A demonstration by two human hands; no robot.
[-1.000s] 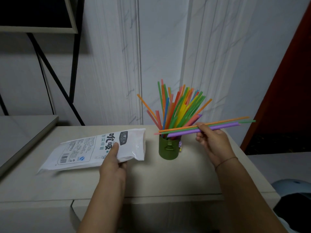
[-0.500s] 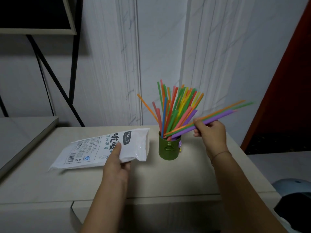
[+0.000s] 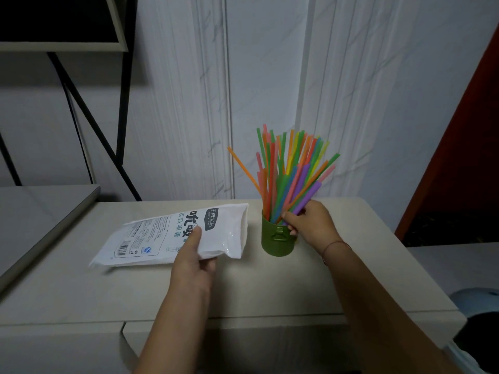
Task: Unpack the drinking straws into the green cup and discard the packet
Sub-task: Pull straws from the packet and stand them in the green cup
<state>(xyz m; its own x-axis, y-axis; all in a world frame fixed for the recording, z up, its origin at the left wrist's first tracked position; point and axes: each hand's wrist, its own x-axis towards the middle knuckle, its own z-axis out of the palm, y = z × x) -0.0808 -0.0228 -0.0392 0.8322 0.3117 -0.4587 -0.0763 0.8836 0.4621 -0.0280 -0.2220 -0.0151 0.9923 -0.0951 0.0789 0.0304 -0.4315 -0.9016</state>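
Note:
A green cup [image 3: 275, 242] stands on the beige counter [image 3: 243, 287], full of coloured drinking straws [image 3: 286, 171] that fan upward. My right hand [image 3: 310, 225] is at the cup's right rim and pinches a few straws, purple and orange among them, whose lower ends sit inside the cup. My left hand [image 3: 193, 261] holds the white straw packet [image 3: 172, 236] by its near edge, thumb on top. The packet lies flat to the left of the cup, its open end toward the cup.
A black metal shelf frame [image 3: 118, 103] stands at the back left beside a grey side surface [image 3: 32, 211]. A marbled white wall is behind the counter. A red panel [image 3: 472, 130] rises at the right, and a pale blue round object [image 3: 478, 300] sits low right.
My right hand swung its few straws from lying level to upright and lowered their ends into the cup. My left hand and the packet shifted slightly toward the cup.

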